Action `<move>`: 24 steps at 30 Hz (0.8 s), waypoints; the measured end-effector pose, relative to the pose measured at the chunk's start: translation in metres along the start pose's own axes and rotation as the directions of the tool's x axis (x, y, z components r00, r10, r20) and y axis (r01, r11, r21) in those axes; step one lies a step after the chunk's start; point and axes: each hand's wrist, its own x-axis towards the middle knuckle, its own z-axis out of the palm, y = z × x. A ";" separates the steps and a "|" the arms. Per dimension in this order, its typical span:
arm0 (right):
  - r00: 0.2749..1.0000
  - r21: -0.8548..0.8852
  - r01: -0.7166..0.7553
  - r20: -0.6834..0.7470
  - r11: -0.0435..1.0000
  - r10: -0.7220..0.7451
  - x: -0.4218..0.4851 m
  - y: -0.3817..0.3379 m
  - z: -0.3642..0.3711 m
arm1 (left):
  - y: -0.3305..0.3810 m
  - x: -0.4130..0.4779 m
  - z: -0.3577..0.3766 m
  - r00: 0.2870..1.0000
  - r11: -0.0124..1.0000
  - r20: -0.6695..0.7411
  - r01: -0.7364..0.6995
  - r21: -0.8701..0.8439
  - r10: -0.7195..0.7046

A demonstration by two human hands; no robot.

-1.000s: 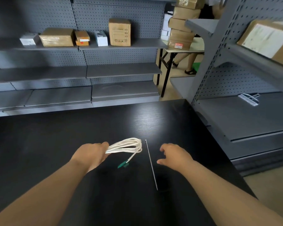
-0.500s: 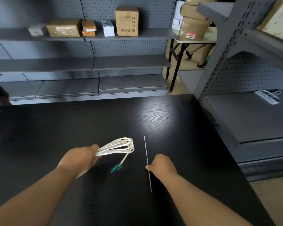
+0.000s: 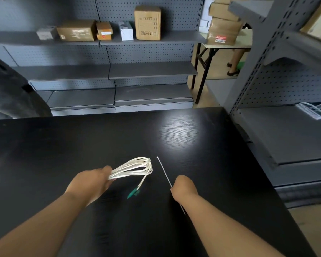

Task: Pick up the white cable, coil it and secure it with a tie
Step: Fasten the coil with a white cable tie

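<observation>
Left hand (image 3: 90,183) grips the coiled white cable (image 3: 133,167), right hand (image 3: 184,186) pinches the tie (image 3: 164,172) on the table (image 3: 63,145), binding still undone

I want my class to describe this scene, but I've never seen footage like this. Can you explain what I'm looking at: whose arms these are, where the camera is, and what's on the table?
There is no machine here. The two bare arms belong to a person, and the camera sits on that person's head, looking forward and down. The left hand grips a coiled white cable, whose green end dangles below the coil, over a black table. The right hand pinches a thin white tie beside the coil; I cannot tell whether it is lifted off the table. Behind stand grey shelves with cardboard boxes.
</observation>
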 end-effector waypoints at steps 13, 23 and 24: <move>0.992 0.039 0.045 -0.121 0.998 -0.040 -0.013 -0.008 0.004 | -0.022 -0.001 -0.002 1.000 0.998 -0.007 0.000 -0.055 0.000; 0.943 0.371 0.275 -0.282 0.887 -0.175 -0.032 -0.030 0.015 | -0.044 -0.005 -0.011 0.999 0.993 -0.041 0.011 -0.122 -0.016; 0.942 0.408 0.283 -0.287 0.868 -0.173 -0.033 -0.033 0.017 | -0.046 -0.006 -0.011 0.999 0.991 -0.042 0.014 -0.132 -0.020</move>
